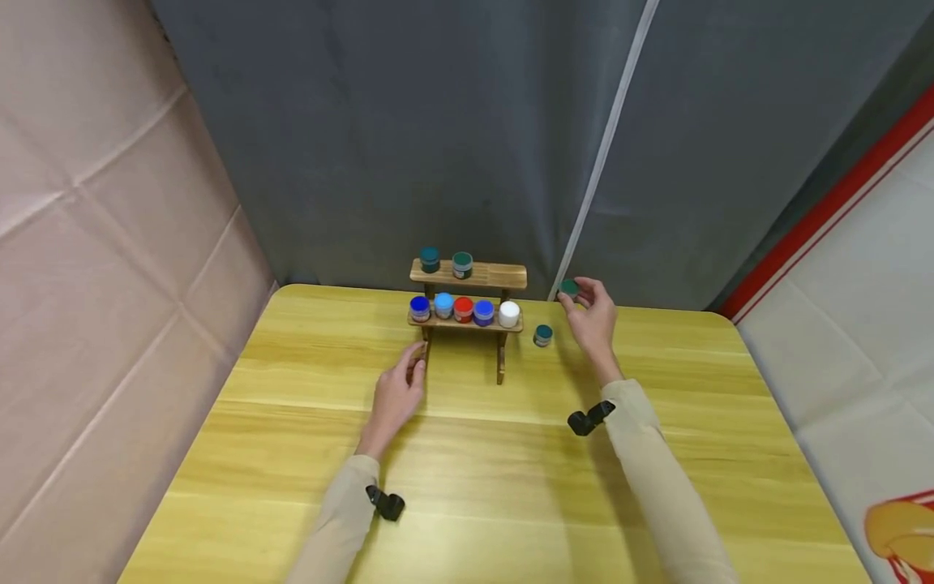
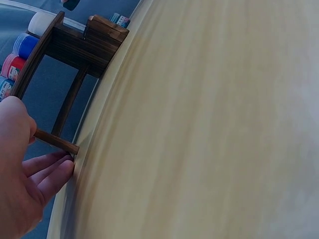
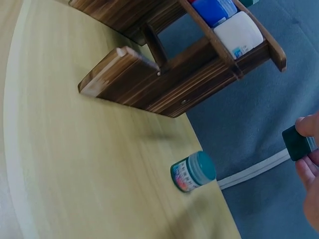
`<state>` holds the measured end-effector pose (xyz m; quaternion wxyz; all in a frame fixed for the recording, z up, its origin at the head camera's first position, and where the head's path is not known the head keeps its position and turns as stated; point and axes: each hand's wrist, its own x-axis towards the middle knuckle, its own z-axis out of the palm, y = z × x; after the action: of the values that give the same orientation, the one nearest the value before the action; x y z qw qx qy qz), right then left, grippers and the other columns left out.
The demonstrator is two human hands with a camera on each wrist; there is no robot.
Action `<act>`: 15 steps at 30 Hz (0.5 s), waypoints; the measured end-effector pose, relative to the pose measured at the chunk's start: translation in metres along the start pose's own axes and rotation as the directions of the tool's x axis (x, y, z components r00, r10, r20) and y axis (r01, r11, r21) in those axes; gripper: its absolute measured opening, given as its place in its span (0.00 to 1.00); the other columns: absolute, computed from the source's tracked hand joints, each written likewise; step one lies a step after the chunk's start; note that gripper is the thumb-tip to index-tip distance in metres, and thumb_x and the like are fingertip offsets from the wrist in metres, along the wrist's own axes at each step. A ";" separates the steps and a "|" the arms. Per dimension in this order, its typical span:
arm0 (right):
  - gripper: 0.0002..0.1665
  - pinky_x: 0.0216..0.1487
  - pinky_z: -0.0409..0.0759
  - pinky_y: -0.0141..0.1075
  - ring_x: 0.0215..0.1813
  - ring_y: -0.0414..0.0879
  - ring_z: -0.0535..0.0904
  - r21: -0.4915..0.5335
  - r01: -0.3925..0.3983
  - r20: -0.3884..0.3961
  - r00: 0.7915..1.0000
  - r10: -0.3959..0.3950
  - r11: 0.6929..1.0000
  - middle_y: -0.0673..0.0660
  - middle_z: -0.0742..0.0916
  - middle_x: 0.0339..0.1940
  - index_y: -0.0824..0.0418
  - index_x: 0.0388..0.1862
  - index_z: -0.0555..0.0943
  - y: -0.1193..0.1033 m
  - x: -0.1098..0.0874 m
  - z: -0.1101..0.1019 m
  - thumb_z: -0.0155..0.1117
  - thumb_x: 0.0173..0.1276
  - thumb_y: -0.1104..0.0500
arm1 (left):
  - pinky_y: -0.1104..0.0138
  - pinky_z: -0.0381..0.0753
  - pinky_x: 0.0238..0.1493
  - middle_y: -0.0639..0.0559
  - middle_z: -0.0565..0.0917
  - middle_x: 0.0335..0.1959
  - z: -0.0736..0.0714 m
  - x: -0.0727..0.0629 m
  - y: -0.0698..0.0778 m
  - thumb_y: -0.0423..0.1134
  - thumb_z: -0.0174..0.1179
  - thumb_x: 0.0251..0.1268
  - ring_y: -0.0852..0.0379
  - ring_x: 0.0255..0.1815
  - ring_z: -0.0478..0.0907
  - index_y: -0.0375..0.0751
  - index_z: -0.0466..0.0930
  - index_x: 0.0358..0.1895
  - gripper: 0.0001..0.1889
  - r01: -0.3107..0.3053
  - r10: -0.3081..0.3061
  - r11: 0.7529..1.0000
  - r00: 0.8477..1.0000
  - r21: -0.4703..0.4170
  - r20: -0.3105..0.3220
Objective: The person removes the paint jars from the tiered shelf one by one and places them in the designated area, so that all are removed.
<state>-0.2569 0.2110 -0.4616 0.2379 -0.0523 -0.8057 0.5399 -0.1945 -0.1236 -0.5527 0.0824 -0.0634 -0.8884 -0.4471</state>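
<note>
A small wooden two-tier rack stands near the back of the table. My left hand grips its left leg, thumb and fingers on either side of the wood. In my right hand, a dark green-lidded paint jar is pinched between thumb and fingers, to the right of the rack. The right wrist view shows that jar only partly, with fingers over it. Below it, a teal-lidded paint jar stands upright on the table.
Blue, light blue, red, violet and white jars line the lower shelf. On the upper shelf are a teal jar and a green jar at the left, with bare wood to their right. A grey curtain hangs behind the table.
</note>
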 end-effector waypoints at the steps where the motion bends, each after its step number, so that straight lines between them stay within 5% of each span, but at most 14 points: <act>1: 0.24 0.63 0.80 0.46 0.57 0.60 0.82 -0.001 -0.005 0.000 1.000 0.005 1.000 0.68 0.84 0.56 0.72 0.60 0.77 0.002 -0.001 -0.001 0.70 0.67 0.65 | 0.54 0.85 0.44 0.43 0.88 0.47 0.000 0.000 0.000 0.43 0.50 0.80 0.48 0.41 0.85 0.54 0.70 0.73 0.22 -0.002 0.002 1.000 1.000 0.004 -0.003; 15: 0.25 0.64 0.79 0.48 0.59 0.62 0.81 -0.012 -0.074 0.002 0.997 0.074 0.997 0.71 0.83 0.57 0.73 0.60 0.76 0.021 -0.011 -0.008 0.70 0.66 0.67 | 0.54 0.84 0.41 0.45 0.87 0.43 0.002 0.001 -0.003 0.42 0.50 0.79 0.50 0.37 0.83 0.56 0.70 0.73 0.22 -0.005 0.006 1.000 1.000 0.024 -0.010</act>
<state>-0.2478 0.2223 -0.4812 0.2164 -0.0827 -0.8067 0.5437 -0.1962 -0.1238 -0.5554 0.0888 -0.0626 -0.8931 -0.4366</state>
